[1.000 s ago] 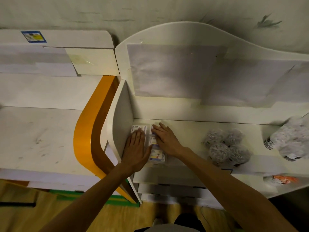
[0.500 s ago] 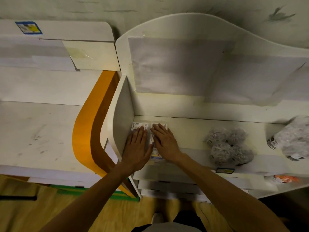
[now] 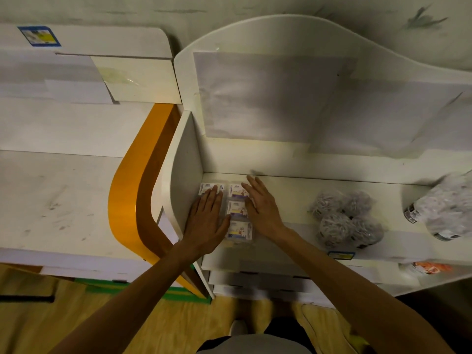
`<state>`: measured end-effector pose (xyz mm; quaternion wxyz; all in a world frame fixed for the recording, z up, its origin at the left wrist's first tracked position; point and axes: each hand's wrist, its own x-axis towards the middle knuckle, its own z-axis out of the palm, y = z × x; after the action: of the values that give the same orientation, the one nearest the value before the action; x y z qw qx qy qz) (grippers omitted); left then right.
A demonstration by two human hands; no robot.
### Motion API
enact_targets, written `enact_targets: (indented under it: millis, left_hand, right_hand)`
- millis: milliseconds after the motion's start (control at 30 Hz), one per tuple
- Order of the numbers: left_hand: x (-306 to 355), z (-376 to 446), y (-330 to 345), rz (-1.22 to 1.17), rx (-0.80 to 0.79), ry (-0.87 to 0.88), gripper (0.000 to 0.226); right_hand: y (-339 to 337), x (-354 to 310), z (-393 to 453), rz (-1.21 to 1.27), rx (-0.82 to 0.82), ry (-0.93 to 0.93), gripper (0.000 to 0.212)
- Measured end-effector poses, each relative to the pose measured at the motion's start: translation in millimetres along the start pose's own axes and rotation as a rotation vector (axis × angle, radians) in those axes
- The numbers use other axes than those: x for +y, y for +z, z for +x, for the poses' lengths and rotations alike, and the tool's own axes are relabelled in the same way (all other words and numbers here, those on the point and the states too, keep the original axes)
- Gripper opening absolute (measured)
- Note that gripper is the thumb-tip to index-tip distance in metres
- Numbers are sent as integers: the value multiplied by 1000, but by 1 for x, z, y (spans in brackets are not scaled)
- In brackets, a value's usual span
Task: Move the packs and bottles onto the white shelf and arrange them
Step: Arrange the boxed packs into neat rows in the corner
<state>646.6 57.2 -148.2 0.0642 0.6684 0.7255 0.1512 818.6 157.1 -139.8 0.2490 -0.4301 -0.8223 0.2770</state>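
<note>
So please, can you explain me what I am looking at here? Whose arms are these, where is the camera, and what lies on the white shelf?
There is no machine here. The arms belong to a person, and the camera is worn on the head, looking forward and down.

The left hand lies flat on small white packs in the left corner of the white shelf. The right hand lies flat along their right side. Neither hand has a grip on anything; both only touch the packs, fingers straight.

Further right lie a grey bundle of round packs and a clear bag; its contents are too blurred to tell.
</note>
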Motion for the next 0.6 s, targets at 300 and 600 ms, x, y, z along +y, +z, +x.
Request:
enact_targets:
  millis: [300, 600]
  left_hand:
    - [2, -1, -3, 125, -130, 25, 84]
    - [-1, 0, 5, 112, -107, 16, 80]
  right_hand:
    - [12, 5, -28, -202, -194, -124, 55]
    - [13, 7, -26, -192, -154, -132, 61]
